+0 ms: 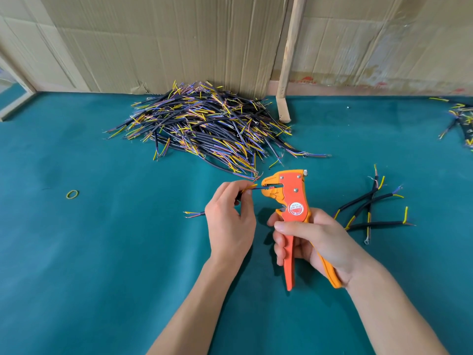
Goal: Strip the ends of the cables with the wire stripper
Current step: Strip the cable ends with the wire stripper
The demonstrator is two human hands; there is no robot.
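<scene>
My right hand (311, 242) grips the two handles of an orange wire stripper (290, 198), held upright with its jaws pointing left. My left hand (229, 221) pinches a short black cable (252, 188) between thumb and fingers. One thin core of that cable reaches into the stripper's jaws, and a yellow core sticks up beside it. The cable's other end, with yellow and blue cores (194, 214), pokes out to the left behind my left hand. A big heap of black cables (204, 124) with yellow and blue cores lies further back on the green table (102, 252).
A few loose cables (371, 213) lie to the right of the stripper. More cables (460, 121) sit at the far right edge. A yellow rubber band (72, 194) lies at the left. Cardboard sheets (179, 42) and a leaning wooden stick (289, 57) close off the back.
</scene>
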